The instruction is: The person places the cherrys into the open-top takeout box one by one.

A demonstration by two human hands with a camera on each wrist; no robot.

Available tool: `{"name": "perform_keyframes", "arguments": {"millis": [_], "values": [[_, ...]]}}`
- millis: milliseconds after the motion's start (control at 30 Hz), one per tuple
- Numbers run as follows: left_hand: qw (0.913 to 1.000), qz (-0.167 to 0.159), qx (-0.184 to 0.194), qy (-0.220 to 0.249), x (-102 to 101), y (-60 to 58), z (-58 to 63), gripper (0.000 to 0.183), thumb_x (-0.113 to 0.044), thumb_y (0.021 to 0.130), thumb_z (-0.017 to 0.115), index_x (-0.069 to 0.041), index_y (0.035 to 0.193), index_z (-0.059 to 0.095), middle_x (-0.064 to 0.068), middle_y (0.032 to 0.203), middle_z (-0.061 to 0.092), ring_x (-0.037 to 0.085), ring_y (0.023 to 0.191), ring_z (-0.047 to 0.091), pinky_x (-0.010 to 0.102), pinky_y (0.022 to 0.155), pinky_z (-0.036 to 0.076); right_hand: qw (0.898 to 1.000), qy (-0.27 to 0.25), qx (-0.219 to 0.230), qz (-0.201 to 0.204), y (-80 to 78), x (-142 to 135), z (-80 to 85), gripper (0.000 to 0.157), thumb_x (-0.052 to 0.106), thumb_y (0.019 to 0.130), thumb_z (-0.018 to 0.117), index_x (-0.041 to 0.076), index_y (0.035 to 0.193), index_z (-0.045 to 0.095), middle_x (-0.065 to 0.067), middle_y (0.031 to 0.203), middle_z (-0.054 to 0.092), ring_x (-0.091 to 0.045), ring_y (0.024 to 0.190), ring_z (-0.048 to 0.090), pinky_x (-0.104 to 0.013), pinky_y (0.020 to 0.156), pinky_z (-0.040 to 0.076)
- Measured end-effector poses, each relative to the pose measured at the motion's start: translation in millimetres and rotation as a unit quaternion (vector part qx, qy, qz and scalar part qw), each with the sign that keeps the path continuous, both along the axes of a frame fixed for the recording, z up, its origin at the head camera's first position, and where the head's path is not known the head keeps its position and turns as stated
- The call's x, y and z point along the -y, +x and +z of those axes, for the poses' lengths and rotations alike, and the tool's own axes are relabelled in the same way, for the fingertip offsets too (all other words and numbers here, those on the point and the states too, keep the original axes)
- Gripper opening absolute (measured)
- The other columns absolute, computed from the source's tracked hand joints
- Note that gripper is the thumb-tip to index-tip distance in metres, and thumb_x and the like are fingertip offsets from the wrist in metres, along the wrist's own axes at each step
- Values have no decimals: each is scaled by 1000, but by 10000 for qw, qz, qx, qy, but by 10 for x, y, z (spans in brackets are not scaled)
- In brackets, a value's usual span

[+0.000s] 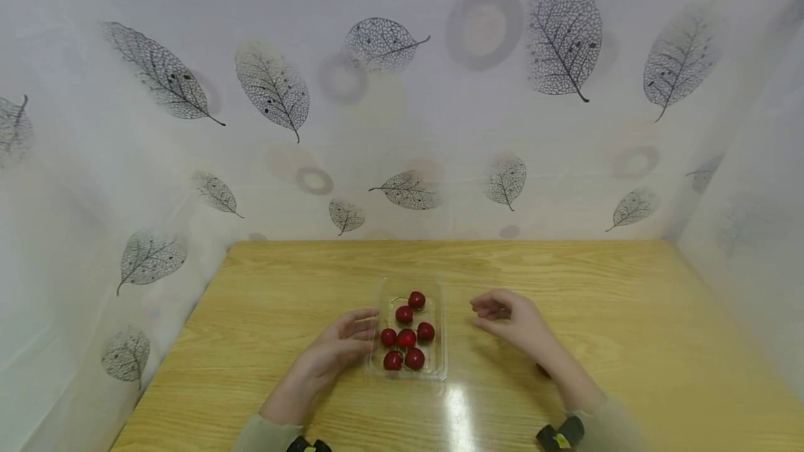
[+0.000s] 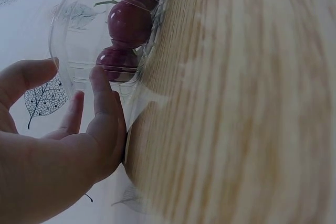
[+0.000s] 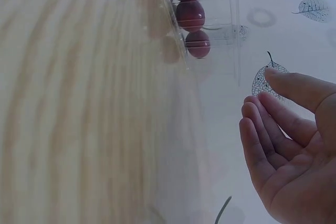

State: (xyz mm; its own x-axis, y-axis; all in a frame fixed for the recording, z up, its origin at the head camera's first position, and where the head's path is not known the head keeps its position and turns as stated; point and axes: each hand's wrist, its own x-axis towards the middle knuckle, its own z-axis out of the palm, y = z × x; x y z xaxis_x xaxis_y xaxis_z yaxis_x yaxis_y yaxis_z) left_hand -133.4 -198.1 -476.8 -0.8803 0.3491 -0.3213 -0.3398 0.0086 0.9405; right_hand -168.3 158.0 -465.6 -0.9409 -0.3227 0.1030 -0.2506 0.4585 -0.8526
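Observation:
A clear plastic box (image 1: 444, 354) with several dark red cherries (image 1: 406, 338) in it stands on the table, a little left of the middle. My left hand (image 1: 336, 351) is at its left side, fingers loosely extended. In the left wrist view the fingertips (image 2: 98, 74) are right at the clear wall, beside the cherries (image 2: 129, 23). To the right of the box, my right hand (image 1: 511, 319) hovers apart from it with nothing in its loosely bent fingers. The right wrist view shows its palm and a gap to the box (image 3: 235, 30).
The wooden table (image 1: 301, 270) meets a pale wall covering (image 1: 414, 131) printed with leaves at the back and sides. Partly hidden under my right forearm is a small dark red thing (image 1: 542, 370). Black bands (image 1: 560, 436) sit on both wrists.

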Motion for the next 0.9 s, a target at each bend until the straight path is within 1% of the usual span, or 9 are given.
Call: {"name": "perform_keyframes", "arguments": {"millis": [133,367,733,900], "values": [[10000,-3,7,-1,-2,0,0,75,2,94,66,4,161,34,34,165,35,36,145,49,32,111,52,10000,53,-1,-24,24,-68,-36,28,5,93,79,-2,119,74,-16,113,78,-18,97,73,-26,88,62],[10000,-34,-13,-36,-2,3,-1,74,1,95,66,4,161,33,33,165,35,35,145,50,31,110,52,10000,60,9,-65,65,-180,-83,29,6,92,80,-1,119,73,-15,113,78,-9,95,71,-24,87,61],[10000,-24,-25,-36,-2,4,4,74,2,95,66,5,161,33,34,165,35,36,145,49,29,109,52,9996,68,83,-260,182,-339,-96,31,8,91,81,-1,120,73,-14,114,78,-7,95,71,-24,88,61],[10000,-40,-22,-9,3,-7,6,74,2,95,65,5,161,32,34,165,34,33,143,51,27,107,53,9993,78,141,-325,217,-431,-88,30,7,91,81,-1,119,73,-16,115,78,-1,94,69,-21,87,61]]}}
